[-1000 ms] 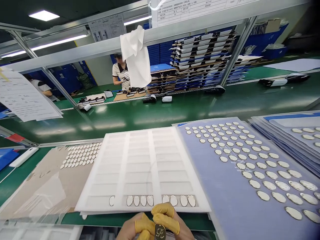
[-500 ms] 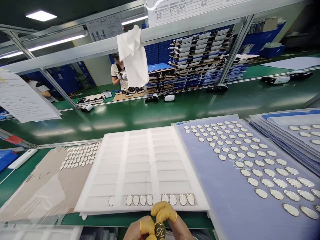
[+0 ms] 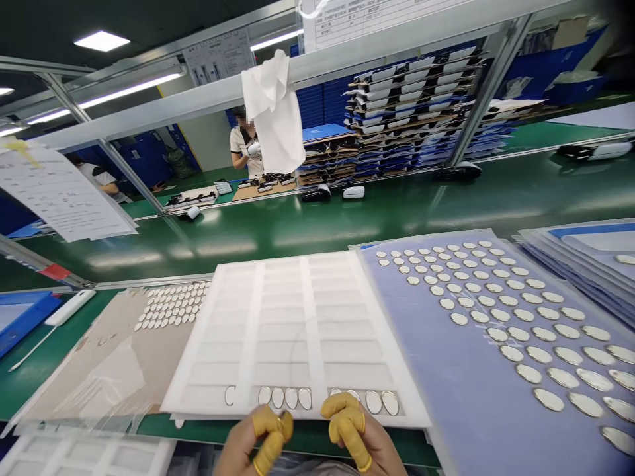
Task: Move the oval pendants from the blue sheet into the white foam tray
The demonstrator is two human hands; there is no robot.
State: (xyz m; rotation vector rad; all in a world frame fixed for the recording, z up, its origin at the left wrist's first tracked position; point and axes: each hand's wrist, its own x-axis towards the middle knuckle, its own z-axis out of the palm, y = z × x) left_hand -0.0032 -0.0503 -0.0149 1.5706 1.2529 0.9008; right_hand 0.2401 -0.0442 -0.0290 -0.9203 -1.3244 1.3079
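the left hand [image 3: 248, 439] holds a small dark-gold piece [image 3: 286, 423] between thumb and forefinger, turned nearly edge-on to the camera; pinching it at the tips probably leaves most of its face untouched. yellow finger covers [image 3: 268, 453] on both hands likely serve to keep prints off shiny surfaces.

just beyond the fingertips lies a white foam tray [image 3: 251, 324], its near row within easy reach, perhaps so that little arm travel is needed. in that row, pale ovals [image 3: 291, 398] stand side by side in the middle and right compartments, with one partly seen at left; the dividers seem meant to keep groups apart. to the right of the fingers, a lilac sheet [image 3: 446, 383] bears more ovals [image 3: 548, 399], mostly spaced out, presumably against scratching. farther off to the left, a brown board [image 3: 109, 350] carries closer-packed ones.

the left fingers are closed down on the piece, with no gap at the tips. the right hand [image 3: 367, 433], well apart from it, has its fingers curled loosely inward in front of the right compartment, partly hiding two ovals; whether they grip anything cannot be told.
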